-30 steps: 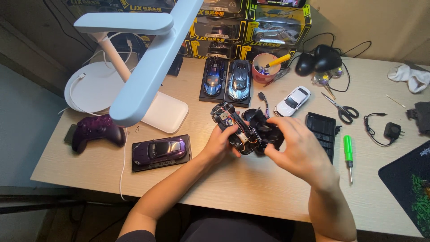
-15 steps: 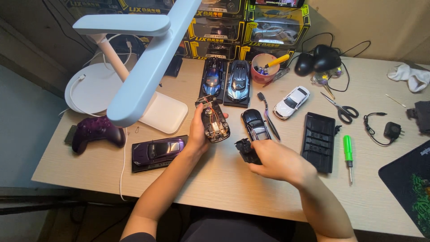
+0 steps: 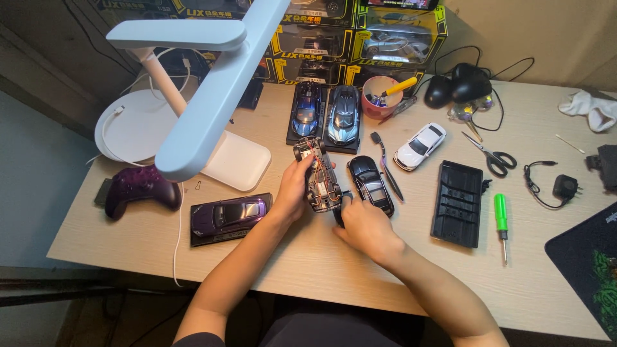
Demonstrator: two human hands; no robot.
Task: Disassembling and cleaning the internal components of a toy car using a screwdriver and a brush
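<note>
Head view, looking down on a wooden desk (image 3: pixel 308 276). Left hand (image 3: pixel 294 187) grips a stripped toy car chassis (image 3: pixel 319 175), fingers wrapped round its left side, thumb on the near edge; exposed wires and board face up. The chassis sits tilted, nose pointing away from the person. Right hand (image 3: pixel 361 226) is just right of and below the chassis, fingers curled narrow at its rear end, touching it; a small dark part seems pinched there, cannot tell what.

Just beyond the right hand's fingertips lies a black car body shell (image 3: pixel 370 184), beside the chassis, apart from it. Right of the shell, a thin dark brush (image 3: pixel 386 166). Further right of the right hand: white toy car (image 3: pixel 420 146), black plastic tray (image 3: pixel 458 203), green screwdriver (image 3: pixel 500 217), scissors (image 3: pixel 491 156).

Left of the left hand: purple toy car on a base (image 3: pixel 228 214), near the forearm; purple game controller (image 3: pixel 140 189) well apart, at the desk's left edge. White desk lamp (image 3: pixel 199 109) hangs above and left of the left hand. Beyond both hands: blue toy car (image 3: pixel 307 110) and silver toy car (image 3: pixel 344 117) side by side on black bases, then a red cup (image 3: pixel 379 97) holding tools.
</note>
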